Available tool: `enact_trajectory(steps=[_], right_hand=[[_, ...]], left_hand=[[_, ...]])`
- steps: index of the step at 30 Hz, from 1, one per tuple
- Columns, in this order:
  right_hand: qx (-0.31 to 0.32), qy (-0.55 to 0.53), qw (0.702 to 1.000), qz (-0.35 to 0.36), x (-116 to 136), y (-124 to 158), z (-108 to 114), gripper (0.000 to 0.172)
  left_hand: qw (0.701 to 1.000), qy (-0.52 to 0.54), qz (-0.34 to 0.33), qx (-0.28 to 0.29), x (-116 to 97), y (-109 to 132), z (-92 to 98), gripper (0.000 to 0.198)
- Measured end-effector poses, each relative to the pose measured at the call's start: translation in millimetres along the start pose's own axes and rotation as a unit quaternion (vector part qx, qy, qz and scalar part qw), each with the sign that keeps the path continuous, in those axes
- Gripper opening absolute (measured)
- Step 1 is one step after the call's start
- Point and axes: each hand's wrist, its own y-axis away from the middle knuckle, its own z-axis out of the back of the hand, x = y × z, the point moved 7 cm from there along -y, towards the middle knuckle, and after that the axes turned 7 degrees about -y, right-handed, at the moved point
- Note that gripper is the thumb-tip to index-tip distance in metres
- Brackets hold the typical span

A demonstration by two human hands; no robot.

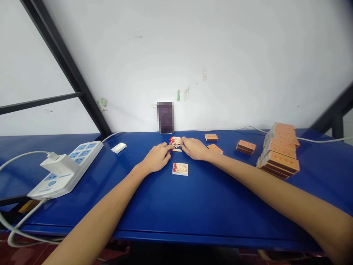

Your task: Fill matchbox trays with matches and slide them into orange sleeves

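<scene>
A small pile of red-tipped matches lies on the blue table between my hands, with a few matches just below it. My left hand rests at the pile's left side, index fingertip on the matches and thumb apart from it. At the right side, my right hand has its fingers curled together at the wooden ends of the matches; its fingertips are partly hidden. Nearer to me, between the wrists, sits an open white matchbox tray holding several matches with their red heads to the left.
Orange matchboxes stand stacked at the right. Loose ones, including a matchbox and a small stack, lie nearer the middle. A white tray and a power strip are at left. A pixelated dark object leans on the wall.
</scene>
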Motion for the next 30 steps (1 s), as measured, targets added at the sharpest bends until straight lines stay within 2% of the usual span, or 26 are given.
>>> enact_trajectory(steps=[6, 13, 23, 30], right_hand=[[-0.024, -0.032, 0.999, 0.029, 9, 6, 7, 0.022], [-0.003, -0.044, 0.998, 0.045, 12, 8, 7, 0.016], [-0.029, -0.041, 0.998, 0.036, 9, 8, 5, 0.027], [-0.066, -0.092, 0.989, 0.091, 13, 9, 8, 0.021]], left_hand=[[1.000, 0.017, 0.011, -0.010, 1, 2, 1.8, 0.038], [0.998, 0.000, 0.059, -0.006, 5, 3, 2.3, 0.033], [0.999, -0.022, 0.047, 0.012, 7, 2, -4.2, 0.037], [0.999, -0.022, 0.043, 0.015, 4, 2, -1.7, 0.036]])
